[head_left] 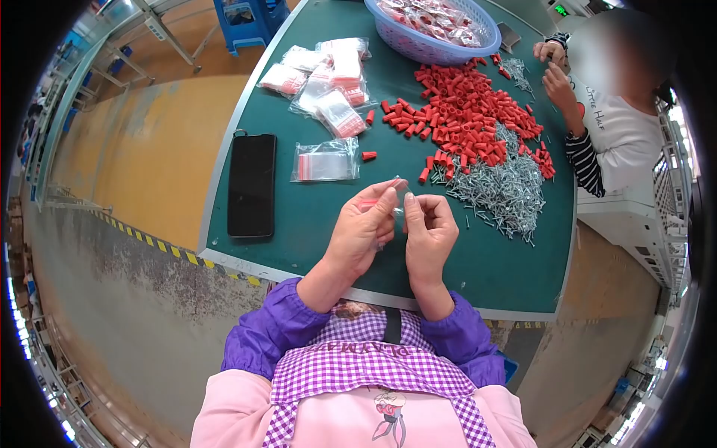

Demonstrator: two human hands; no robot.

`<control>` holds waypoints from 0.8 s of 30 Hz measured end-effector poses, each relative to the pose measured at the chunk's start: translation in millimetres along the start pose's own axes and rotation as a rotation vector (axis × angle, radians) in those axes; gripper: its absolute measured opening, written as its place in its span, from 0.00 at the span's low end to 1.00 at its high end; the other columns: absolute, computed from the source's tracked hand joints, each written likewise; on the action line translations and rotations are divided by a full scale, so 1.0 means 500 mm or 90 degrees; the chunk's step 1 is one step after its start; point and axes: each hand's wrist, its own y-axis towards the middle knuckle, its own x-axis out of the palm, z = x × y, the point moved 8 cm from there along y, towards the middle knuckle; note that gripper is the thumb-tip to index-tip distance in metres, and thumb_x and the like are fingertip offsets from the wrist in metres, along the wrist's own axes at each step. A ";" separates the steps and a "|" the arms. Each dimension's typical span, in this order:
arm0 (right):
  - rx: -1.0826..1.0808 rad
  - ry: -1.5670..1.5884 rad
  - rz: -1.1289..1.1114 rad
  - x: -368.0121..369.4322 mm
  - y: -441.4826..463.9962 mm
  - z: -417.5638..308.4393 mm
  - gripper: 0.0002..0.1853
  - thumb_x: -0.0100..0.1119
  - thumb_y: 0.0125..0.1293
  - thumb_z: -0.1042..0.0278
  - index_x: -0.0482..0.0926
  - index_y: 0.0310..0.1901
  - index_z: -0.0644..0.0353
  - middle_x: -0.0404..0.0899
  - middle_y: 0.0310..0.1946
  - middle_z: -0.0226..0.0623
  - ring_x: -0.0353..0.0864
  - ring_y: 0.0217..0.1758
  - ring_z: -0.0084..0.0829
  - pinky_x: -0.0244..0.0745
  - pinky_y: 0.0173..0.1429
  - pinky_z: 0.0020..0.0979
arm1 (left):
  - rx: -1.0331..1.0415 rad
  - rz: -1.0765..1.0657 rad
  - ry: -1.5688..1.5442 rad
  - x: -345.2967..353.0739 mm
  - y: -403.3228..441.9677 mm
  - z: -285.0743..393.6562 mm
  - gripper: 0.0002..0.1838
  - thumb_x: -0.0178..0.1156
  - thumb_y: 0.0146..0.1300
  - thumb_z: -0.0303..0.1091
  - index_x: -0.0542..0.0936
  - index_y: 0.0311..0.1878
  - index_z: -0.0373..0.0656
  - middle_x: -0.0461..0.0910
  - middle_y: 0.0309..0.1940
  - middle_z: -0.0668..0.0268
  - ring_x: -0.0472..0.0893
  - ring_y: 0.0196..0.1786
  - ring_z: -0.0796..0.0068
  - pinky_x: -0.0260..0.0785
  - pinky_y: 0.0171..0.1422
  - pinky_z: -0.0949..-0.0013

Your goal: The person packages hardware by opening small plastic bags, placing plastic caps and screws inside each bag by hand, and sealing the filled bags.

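A small clear zip bag (400,183) with a red strip is pinched between my hands, above the near part of the green table. My left hand (364,224) is closed on it, thumb on top, with something red showing under the fingers. My right hand (432,231) is closed at the bag's other edge, thumb against the curled fingers. What lies inside the bag is hidden. Just beyond my hands are a flat stack of zip bags (328,162), a loose red plastic cap (369,156), a pile of red caps (470,108) and a heap of grey screws (504,190).
A black phone (251,187) lies at the table's left. More bundles of zip bags (340,112) sit beyond it. A lavender basket (441,46) full of packed bags stands at the far edge. At the right, a co-worker's hands (554,71) are over the table (314,257).
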 end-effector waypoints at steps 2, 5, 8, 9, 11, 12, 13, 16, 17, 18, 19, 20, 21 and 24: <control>-0.009 0.016 -0.004 0.000 -0.005 0.003 0.08 0.63 0.65 0.69 0.75 0.32 0.63 0.76 0.25 0.24 0.71 0.28 0.12 0.67 0.33 0.18 | 0.000 0.026 -0.008 -0.006 0.001 0.001 0.15 0.58 0.68 0.35 0.76 0.54 0.38 0.69 0.23 0.76 0.63 0.19 0.90 0.55 0.21 0.83; -0.012 0.030 -0.022 0.006 -0.009 -0.002 0.08 0.63 0.65 0.70 0.75 0.33 0.63 0.77 0.26 0.25 0.71 0.28 0.12 0.67 0.32 0.18 | -0.007 0.032 0.016 -0.011 0.001 -0.002 0.15 0.59 0.68 0.36 0.77 0.52 0.37 0.73 0.25 0.74 0.63 0.18 0.90 0.56 0.21 0.82; -0.002 0.035 -0.042 0.008 -0.014 -0.004 0.07 0.62 0.66 0.71 0.75 0.33 0.63 0.77 0.27 0.26 0.72 0.29 0.12 0.67 0.33 0.17 | -0.018 0.040 0.025 -0.007 -0.004 -0.004 0.13 0.59 0.67 0.36 0.79 0.49 0.37 0.74 0.26 0.73 0.63 0.18 0.89 0.56 0.20 0.82; 0.003 0.034 -0.046 0.005 -0.017 -0.003 0.06 0.62 0.66 0.72 0.76 0.33 0.63 0.77 0.27 0.26 0.72 0.29 0.12 0.67 0.33 0.17 | -0.020 0.044 0.036 -0.011 -0.004 -0.005 0.12 0.60 0.67 0.35 0.79 0.48 0.37 0.74 0.26 0.73 0.63 0.18 0.89 0.56 0.20 0.82; 0.011 0.030 -0.048 -0.001 -0.025 -0.002 0.06 0.61 0.66 0.72 0.76 0.34 0.63 0.78 0.27 0.26 0.73 0.29 0.12 0.67 0.33 0.17 | -0.024 0.054 0.037 -0.013 -0.004 -0.006 0.12 0.60 0.67 0.34 0.79 0.46 0.36 0.73 0.25 0.74 0.63 0.18 0.90 0.56 0.20 0.82; 0.014 0.028 -0.049 -0.003 -0.026 -0.002 0.06 0.61 0.66 0.72 0.76 0.34 0.63 0.78 0.27 0.26 0.73 0.30 0.12 0.67 0.33 0.17 | -0.025 0.062 0.026 -0.009 -0.007 -0.005 0.11 0.60 0.67 0.34 0.79 0.46 0.35 0.73 0.25 0.74 0.63 0.18 0.90 0.55 0.20 0.82; 0.018 0.035 -0.049 -0.006 -0.028 -0.001 0.05 0.61 0.66 0.72 0.76 0.34 0.63 0.78 0.27 0.26 0.73 0.30 0.12 0.67 0.33 0.17 | -0.026 0.070 0.015 -0.007 -0.008 -0.006 0.11 0.61 0.67 0.33 0.79 0.45 0.35 0.72 0.24 0.75 0.63 0.18 0.90 0.55 0.20 0.82; 0.022 0.046 -0.055 -0.012 -0.032 0.004 0.05 0.60 0.67 0.73 0.76 0.35 0.63 0.78 0.28 0.25 0.73 0.30 0.12 0.67 0.32 0.17 | -0.033 0.082 0.023 -0.013 -0.005 -0.017 0.10 0.61 0.66 0.32 0.79 0.45 0.35 0.73 0.24 0.75 0.62 0.18 0.90 0.55 0.20 0.82; 0.028 0.048 -0.059 -0.013 -0.034 0.005 0.05 0.60 0.67 0.73 0.76 0.35 0.63 0.78 0.28 0.25 0.73 0.30 0.12 0.67 0.32 0.17 | -0.031 0.079 0.014 -0.016 -0.004 -0.021 0.10 0.61 0.66 0.32 0.79 0.45 0.35 0.74 0.25 0.74 0.62 0.18 0.90 0.55 0.20 0.82; 0.034 0.050 -0.063 -0.012 -0.035 0.006 0.05 0.60 0.67 0.73 0.75 0.35 0.63 0.78 0.28 0.25 0.73 0.30 0.12 0.67 0.32 0.17 | -0.029 0.076 0.006 -0.021 -0.003 -0.024 0.10 0.62 0.65 0.31 0.79 0.45 0.35 0.74 0.25 0.74 0.62 0.18 0.90 0.55 0.20 0.82; 0.040 0.053 -0.067 -0.011 -0.036 0.007 0.05 0.60 0.67 0.73 0.75 0.35 0.63 0.78 0.28 0.25 0.73 0.30 0.11 0.67 0.32 0.17 | -0.027 0.073 -0.002 -0.023 -0.002 -0.026 0.10 0.62 0.65 0.31 0.79 0.45 0.35 0.74 0.25 0.74 0.62 0.18 0.90 0.54 0.20 0.82; 0.045 0.056 -0.075 -0.009 -0.038 0.009 0.05 0.60 0.67 0.73 0.76 0.35 0.64 0.78 0.28 0.25 0.73 0.30 0.11 0.67 0.32 0.17 | -0.024 0.074 0.001 -0.025 -0.002 -0.025 0.10 0.61 0.66 0.31 0.79 0.45 0.35 0.75 0.26 0.73 0.63 0.18 0.90 0.55 0.20 0.82; 0.050 0.059 -0.083 -0.007 -0.040 0.012 0.05 0.60 0.67 0.72 0.76 0.35 0.64 0.78 0.28 0.26 0.73 0.30 0.11 0.67 0.31 0.17 | -0.021 0.075 0.003 -0.026 -0.002 -0.025 0.09 0.60 0.66 0.31 0.79 0.45 0.35 0.76 0.27 0.72 0.63 0.18 0.90 0.56 0.20 0.82; 0.074 0.035 -0.118 -0.013 -0.041 0.026 0.06 0.61 0.67 0.72 0.77 0.36 0.64 0.78 0.28 0.26 0.73 0.29 0.12 0.67 0.31 0.18 | -0.027 0.065 -0.005 -0.023 -0.004 -0.024 0.09 0.61 0.65 0.30 0.79 0.45 0.35 0.76 0.27 0.73 0.63 0.19 0.90 0.55 0.21 0.82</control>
